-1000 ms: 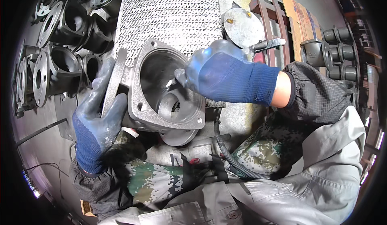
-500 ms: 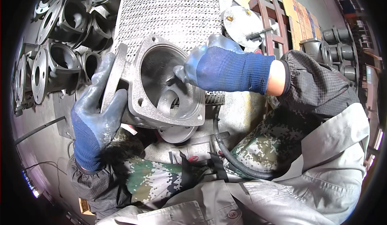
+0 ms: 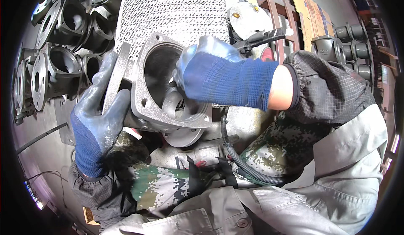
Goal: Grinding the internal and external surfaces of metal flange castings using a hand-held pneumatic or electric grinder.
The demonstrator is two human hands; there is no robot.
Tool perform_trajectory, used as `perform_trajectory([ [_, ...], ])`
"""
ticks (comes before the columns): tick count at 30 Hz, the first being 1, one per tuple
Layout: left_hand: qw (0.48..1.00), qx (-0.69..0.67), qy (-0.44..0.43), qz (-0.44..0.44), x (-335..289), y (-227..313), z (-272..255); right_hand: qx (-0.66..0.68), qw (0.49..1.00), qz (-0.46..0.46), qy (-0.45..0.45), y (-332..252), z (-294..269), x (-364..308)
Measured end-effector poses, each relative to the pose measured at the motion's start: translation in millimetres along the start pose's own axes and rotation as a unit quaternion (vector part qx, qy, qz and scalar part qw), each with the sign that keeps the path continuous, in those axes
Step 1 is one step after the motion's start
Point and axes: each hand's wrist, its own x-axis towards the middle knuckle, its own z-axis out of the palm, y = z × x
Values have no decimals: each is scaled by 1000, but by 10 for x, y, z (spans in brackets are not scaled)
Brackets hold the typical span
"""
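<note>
A grey cast-metal valve body [image 3: 135, 104], with a square flange round its wide bore, lies tilted in front of me. My left hand [image 3: 94, 104], in a blue coated glove, holds its side flange between thumb and fingers. Over the right side of the bore, my gloved right hand [image 3: 206, 69] is closed on a long dark tool [image 3: 263, 39]. Its back end sticks out to the right of the fist. A small metal tip shows at the fingers inside the bore; the fist hides the middle of the tool.
Several similar castings [image 3: 57, 73] stand at the left. A ridged metal mat [image 3: 172, 7] covers the work surface beyond. A pale round disc [image 3: 249, 20], a reddish-brown rack [image 3: 290, 20] and cardboard [image 3: 311, 16] are at the right. A ribbed hose [image 3: 242, 161] curves by my leg.
My right hand has moved left, further over the bore, and more of the dark tool shows behind it. The left hand keeps its hold on the flange.
</note>
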Motion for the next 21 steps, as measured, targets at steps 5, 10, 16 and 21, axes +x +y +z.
perform_trajectory([
  [5,998,54,27,6,-13,21,-13,35,989,7,-143,-78,-166,117],
  [10,997,65,32,-2,-9,1,-28,114,975,39,-188,-21,-245,87],
  [16,996,33,56,63,22,-48,17,96,990,21,-100,11,-261,153],
  [21,999,22,30,-2,-10,58,7,5,991,-10,-137,-120,-257,156],
])
